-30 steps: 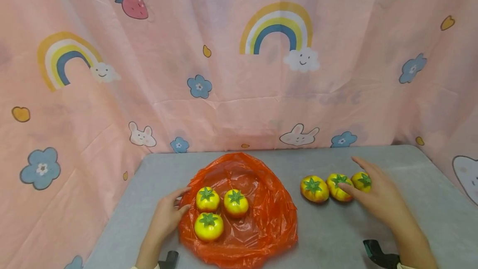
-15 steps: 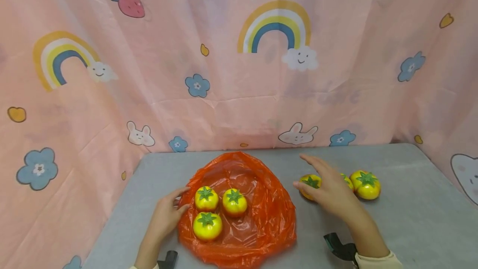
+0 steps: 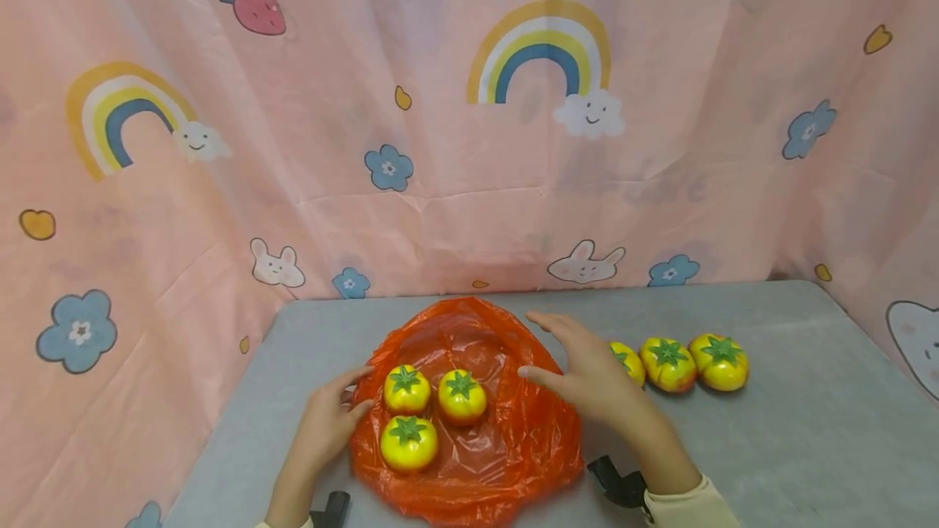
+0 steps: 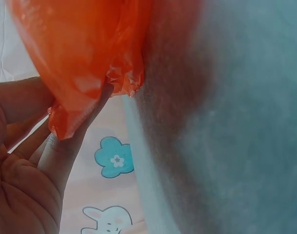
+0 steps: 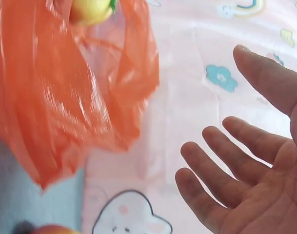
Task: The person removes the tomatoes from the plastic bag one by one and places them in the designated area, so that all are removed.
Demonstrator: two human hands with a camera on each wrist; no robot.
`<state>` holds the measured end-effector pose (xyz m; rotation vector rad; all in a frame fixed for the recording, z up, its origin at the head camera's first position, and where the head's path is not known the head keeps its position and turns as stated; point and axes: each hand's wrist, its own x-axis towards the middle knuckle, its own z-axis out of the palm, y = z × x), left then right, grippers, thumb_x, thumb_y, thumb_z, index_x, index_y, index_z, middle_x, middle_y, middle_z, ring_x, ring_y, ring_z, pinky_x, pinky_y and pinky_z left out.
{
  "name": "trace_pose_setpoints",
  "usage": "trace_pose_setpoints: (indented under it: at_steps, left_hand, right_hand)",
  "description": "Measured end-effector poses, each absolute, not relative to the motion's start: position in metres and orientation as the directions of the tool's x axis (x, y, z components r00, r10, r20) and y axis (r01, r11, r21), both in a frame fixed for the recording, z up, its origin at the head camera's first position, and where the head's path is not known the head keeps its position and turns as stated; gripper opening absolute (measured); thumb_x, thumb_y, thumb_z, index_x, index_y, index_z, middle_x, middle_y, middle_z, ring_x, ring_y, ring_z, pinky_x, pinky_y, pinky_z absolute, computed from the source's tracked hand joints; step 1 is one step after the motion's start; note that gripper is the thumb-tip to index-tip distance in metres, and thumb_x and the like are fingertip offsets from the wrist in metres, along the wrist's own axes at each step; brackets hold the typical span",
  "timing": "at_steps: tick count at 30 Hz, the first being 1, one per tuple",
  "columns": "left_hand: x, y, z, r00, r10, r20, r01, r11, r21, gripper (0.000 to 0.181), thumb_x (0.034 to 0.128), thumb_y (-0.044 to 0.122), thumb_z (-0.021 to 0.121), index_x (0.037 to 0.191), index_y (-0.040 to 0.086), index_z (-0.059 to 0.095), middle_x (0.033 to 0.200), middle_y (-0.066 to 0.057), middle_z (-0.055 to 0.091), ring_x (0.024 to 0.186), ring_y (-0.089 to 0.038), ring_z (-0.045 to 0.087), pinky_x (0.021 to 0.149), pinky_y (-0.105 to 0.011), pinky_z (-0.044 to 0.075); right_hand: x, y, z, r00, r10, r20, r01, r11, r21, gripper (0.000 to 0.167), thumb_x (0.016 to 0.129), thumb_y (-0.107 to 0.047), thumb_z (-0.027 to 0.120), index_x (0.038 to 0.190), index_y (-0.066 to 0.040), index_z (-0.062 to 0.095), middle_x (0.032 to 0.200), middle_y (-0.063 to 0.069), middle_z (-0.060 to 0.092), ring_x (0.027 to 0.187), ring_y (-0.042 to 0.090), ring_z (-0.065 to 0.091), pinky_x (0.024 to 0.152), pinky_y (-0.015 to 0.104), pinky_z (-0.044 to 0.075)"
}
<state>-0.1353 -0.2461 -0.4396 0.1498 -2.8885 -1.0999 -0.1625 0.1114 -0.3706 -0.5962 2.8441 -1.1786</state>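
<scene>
An orange-red plastic bag point(image 3: 477, 499) lies spread with its mouth open. Inside it sit three yellow tomato-like fruits point(image 3: 408, 448) with green star-shaped tops. My left hand point(image 3: 323, 426) pinches the bag's left edge; in the left wrist view the bag point(image 4: 85, 44) shows between thumb and fingers. Over the bag's right rim hovers my right hand point(image 3: 594, 373), fingers spread apart and holding nothing. The right wrist view shows this hand point(image 5: 250, 180) apart from the bag. Three more such fruits point(image 3: 667, 365) stand in a row to the right, the nearest partly hidden behind the right hand.
A grey table point(image 3: 807, 446) carries everything. Behind it and at both sides hangs a pink printed curtain point(image 3: 440, 243). Dark wrist mounts point(image 3: 616, 483) sit below the hands.
My right hand has moved left, from above the row of fruits to the bag's right rim, uncovering the far fruits. The left hand has stayed at the bag's edge.
</scene>
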Motion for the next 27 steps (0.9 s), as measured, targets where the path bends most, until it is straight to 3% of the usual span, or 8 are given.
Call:
trace_pose_setpoints:
  at_steps: [9, 20, 27]
  left_hand:
    - [-0.136, -0.245, -0.441, -0.995, -0.099, 0.021, -0.061, 0.747, 0.663, 0.048, 0.0856, 0.001, 0.074, 0.131, 0.011, 0.064, 0.127, -0.019, 0.067, 0.103, -0.035, 0.071, 0.085, -0.047, 0.061]
    - [-0.136, -0.243, -0.438, -0.994, -0.108, -0.005, -0.085, 0.754, 0.651, 0.049, 0.0858, 0.002, 0.074, 0.133, 0.011, 0.063, 0.130, -0.018, 0.065, 0.106, -0.035, 0.070, 0.087, -0.047, 0.061]
    - [-0.135, -0.243, -0.436, -0.995, -0.100, 0.005, -0.072, 0.751, 0.656, 0.047, 0.0857, 0.000, 0.074, 0.131, 0.009, 0.064, 0.129, -0.021, 0.065, 0.105, -0.037, 0.070, 0.086, -0.047, 0.061]
  right_hand:
    - [-0.164, 0.086, -0.366, -0.927, -0.367, 0.080, -0.314, 0.641, -0.700, 0.071, 0.086, -0.046, 0.075, 0.147, -0.025, 0.047, 0.152, 0.003, 0.048, 0.141, 0.032, 0.045, 0.111, 0.063, 0.041]
    - [-0.177, 0.058, -0.387, -0.906, -0.416, 0.080, -0.331, 0.580, -0.745, 0.062, 0.087, -0.036, 0.077, 0.143, -0.021, 0.054, 0.148, 0.003, 0.053, 0.140, 0.029, 0.046, 0.116, 0.055, 0.039]
    - [-0.181, 0.049, -0.403, -0.898, -0.440, -0.004, -0.280, 0.577, -0.767, 0.063, 0.087, -0.040, 0.076, 0.142, -0.022, 0.054, 0.148, 0.003, 0.052, 0.137, 0.030, 0.050, 0.111, 0.056, 0.044]
